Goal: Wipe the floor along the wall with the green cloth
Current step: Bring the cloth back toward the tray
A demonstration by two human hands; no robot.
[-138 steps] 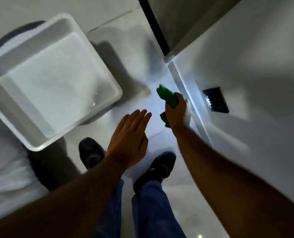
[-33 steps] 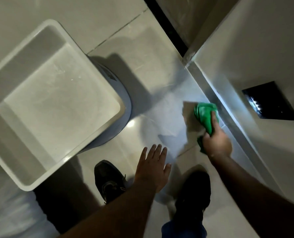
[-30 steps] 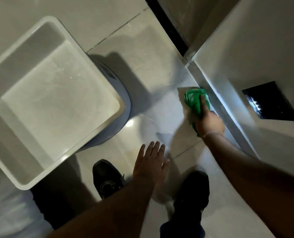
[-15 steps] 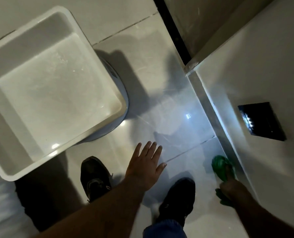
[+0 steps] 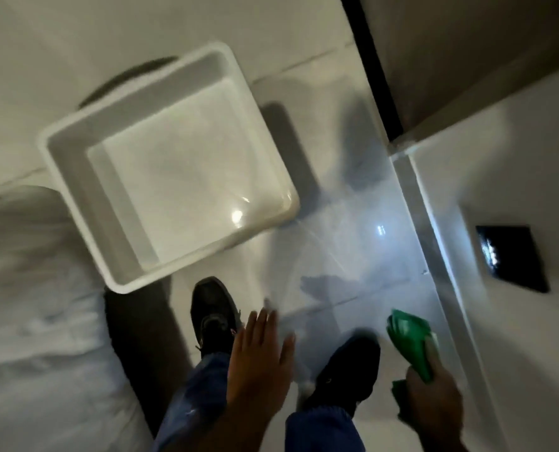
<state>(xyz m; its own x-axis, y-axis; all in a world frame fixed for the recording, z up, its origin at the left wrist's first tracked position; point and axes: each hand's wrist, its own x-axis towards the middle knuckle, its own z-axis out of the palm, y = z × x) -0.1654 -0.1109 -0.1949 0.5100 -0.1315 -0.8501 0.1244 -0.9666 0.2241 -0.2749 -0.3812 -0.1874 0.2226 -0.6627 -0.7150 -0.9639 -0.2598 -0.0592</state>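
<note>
mid-wipe i'd say: right hand [image 5: 433, 394] clamped on the green cloth [image 5: 410, 340] near the wall's skirting [image 5: 434, 243], left hand [image 5: 258, 357] spread empty, the stretch toward the doorway seemingly left.

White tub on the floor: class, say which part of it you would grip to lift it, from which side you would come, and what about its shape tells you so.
Grip the tub by its rolled rim, probably at two opposite sides, coming from above. It stands upright and open-topped, its walls look smooth and sloping, and no handles show. The left hand is open and free; the right hand holds the green cloth, so it would have to put that down first.
</note>
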